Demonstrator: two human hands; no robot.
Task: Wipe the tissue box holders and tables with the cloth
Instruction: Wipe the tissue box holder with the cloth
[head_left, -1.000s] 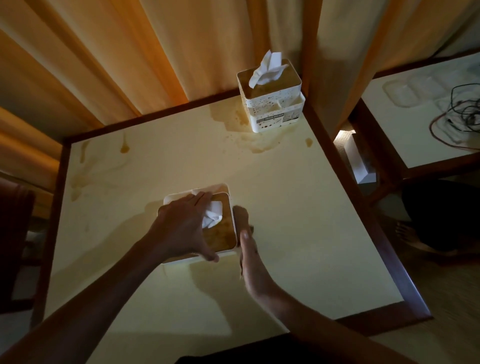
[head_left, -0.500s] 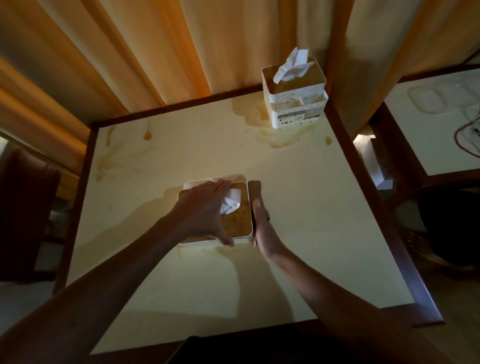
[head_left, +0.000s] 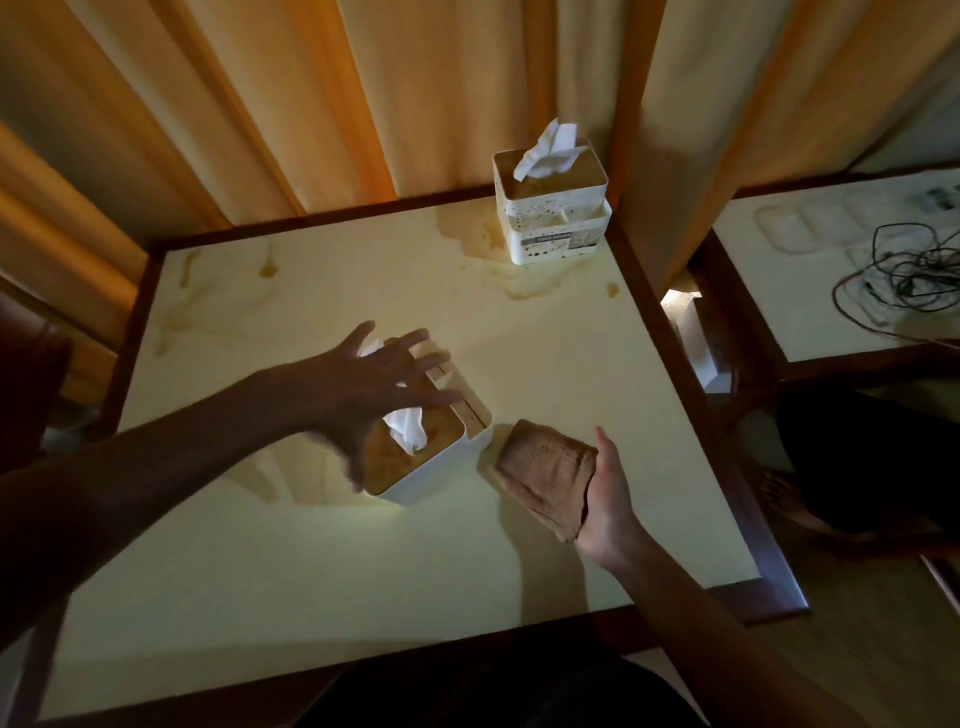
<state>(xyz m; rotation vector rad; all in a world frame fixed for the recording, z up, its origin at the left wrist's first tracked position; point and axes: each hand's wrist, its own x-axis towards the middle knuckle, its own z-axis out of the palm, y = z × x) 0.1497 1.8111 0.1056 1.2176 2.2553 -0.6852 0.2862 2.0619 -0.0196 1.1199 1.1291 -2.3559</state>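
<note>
My one head camera looks steeply down and forward from close above the table (head_left: 322, 561), wide-angled, taking in both my forearms up front, the curtain (head_left: 249, 104) behind its far edge, and a second table (head_left: 810, 312) off right.

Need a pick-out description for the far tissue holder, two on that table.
Start at the cream table with the dark wood rim. The far holder stands at its back edge against the curtain, upright in a brown spill; the near holder lies under the left hand.
</note>
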